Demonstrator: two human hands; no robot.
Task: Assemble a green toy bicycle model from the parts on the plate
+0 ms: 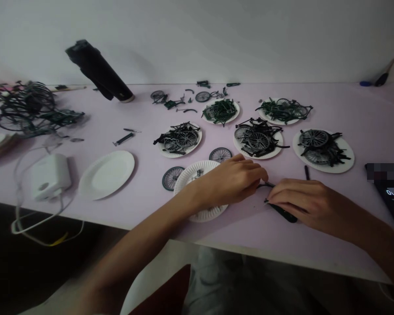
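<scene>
My left hand [238,178] reaches across a white paper plate [183,180], its fingers closed around one end of a thin dark curved piece [265,185], perhaps a model bicycle part. The other end of that piece runs into the closed fingers of my right hand [304,197]. Under the right fingertips lies a dark green handled object [284,213]; its tip is partly covered. Small parts [198,173] rest on the plate beneath my left forearm. Two small spoked wheels, one left of the plate [173,178] and one behind it [220,154], lie on the pink table.
Paper plates with dark bicycle parts [258,140] stand farther back. Assembled model bicycles [33,109] pile up at the far left, near a bare plate [107,175] and a white charger with cables [52,177]. A black cylindrical object [100,70] leans behind; a phone [390,197] is at right.
</scene>
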